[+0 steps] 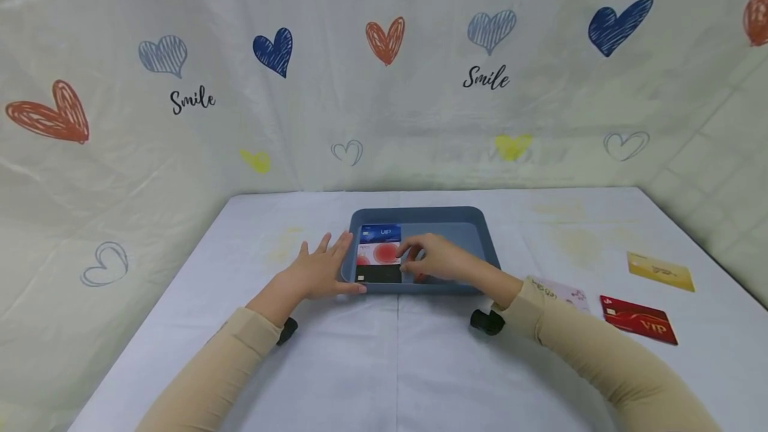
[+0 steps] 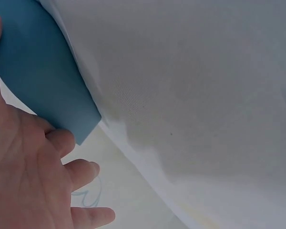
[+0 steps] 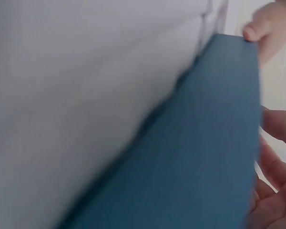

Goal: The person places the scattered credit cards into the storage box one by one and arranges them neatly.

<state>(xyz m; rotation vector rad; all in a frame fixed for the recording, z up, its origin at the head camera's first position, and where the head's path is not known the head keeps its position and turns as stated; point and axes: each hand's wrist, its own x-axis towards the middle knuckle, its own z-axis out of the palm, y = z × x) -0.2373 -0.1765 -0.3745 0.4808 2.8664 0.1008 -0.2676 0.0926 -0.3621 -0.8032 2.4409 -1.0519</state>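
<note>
A blue-grey tray (image 1: 447, 287) lies on the table. Along its left side, from back to front, are a blue VIP card (image 1: 377, 233), a white card with red circles (image 1: 384, 253) and a black card (image 1: 378, 275). My left hand (image 1: 324, 269) rests at the tray's left edge with fingers spread, the thumb along the near rim. Bent fingers of my right hand (image 1: 441, 257) reach in from the right, their tips at the right edge of the white-and-red card; whether they pinch it is unclear. A small reddish patch shows under that hand, too hidden to name.
Right of the tray lie a yellow card (image 1: 660, 272), a red VIP card (image 1: 639, 320) and a pale flowered card (image 1: 564, 293) partly behind my right sleeve. The table has a white cloth (image 1: 360, 365). A white curtain with hearts (image 1: 384, 105) hangs behind.
</note>
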